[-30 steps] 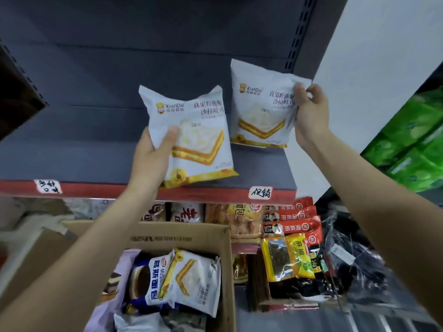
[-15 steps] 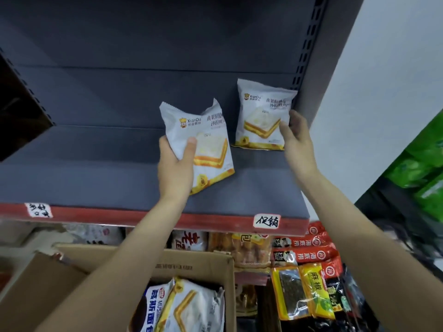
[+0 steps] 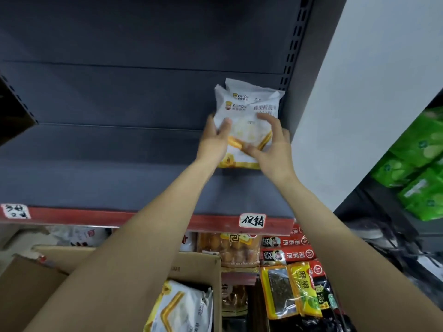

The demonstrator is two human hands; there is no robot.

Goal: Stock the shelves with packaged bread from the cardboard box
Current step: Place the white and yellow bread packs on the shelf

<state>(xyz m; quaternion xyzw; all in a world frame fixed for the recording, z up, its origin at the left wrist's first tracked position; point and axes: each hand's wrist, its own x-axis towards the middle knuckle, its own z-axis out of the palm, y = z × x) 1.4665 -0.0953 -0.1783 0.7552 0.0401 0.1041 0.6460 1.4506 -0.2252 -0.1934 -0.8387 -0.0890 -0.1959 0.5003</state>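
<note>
stage: early stocking | left hand [image 3: 214, 137] and right hand [image 3: 271, 142] both grip front bread pack [image 3: 244, 123], upright on grey shelf [image 3: 119, 168] against a second pack [image 3: 254, 91] | left: more bread in cardboard box [image 3: 196, 267], shelf mostly bare

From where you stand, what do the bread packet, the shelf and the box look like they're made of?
Front bread packet: thin plastic film, matte white, crinkled. Shelf: looks like painted metal, flat grey, slotted upright beside it. Cardboard box: brown cardboard, dull, raw cut edge.
</note>
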